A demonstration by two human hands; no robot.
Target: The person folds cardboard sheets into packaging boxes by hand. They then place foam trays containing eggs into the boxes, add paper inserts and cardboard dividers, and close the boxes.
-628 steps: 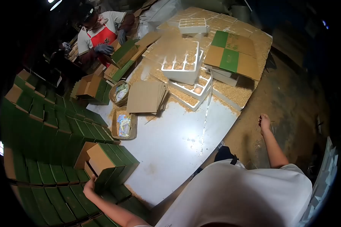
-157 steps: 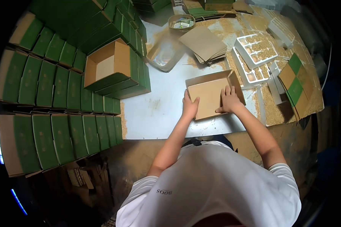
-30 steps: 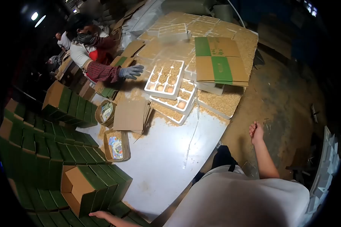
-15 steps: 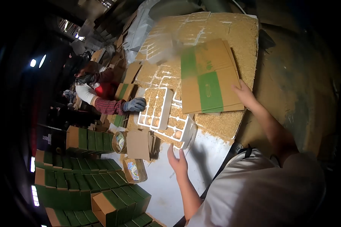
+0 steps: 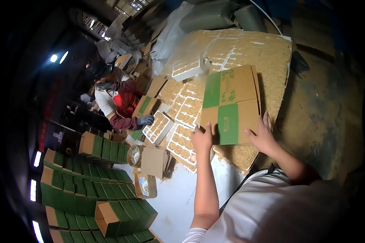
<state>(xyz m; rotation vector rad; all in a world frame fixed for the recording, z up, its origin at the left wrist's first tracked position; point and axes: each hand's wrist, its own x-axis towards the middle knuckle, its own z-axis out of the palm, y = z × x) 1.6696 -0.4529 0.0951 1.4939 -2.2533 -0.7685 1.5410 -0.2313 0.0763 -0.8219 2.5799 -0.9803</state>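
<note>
A flat, folded cardboard box [image 5: 243, 113], brown with green bands and some layers showing at its right edge, is above the husk-covered table. My left hand [image 5: 202, 138] is at its lower left edge, thumb raised against the board and the other fingers curled at the edge. My right hand [image 5: 263, 135] grips the lower right edge, with its thumb over the face and fingers along the side. Left of my left hand is a white foam tray [image 5: 178, 141] filled with husk, an egg [image 5: 193, 158] at its near corner.
Across the table a person's gloved hand [image 5: 145, 120] touches another foam tray [image 5: 160, 127]. Brown cardboard pieces [image 5: 153, 162] and two small containers [image 5: 145, 185] lie nearer. Rows of green-and-brown boxes [image 5: 85, 184] fill the lower left. A white tray [image 5: 188, 69] sits farther back.
My left hand has moved up from the table's near side to the box's left edge. My right hand stays at the right edge. The co-worker's tray has turned and shifted away from me.
</note>
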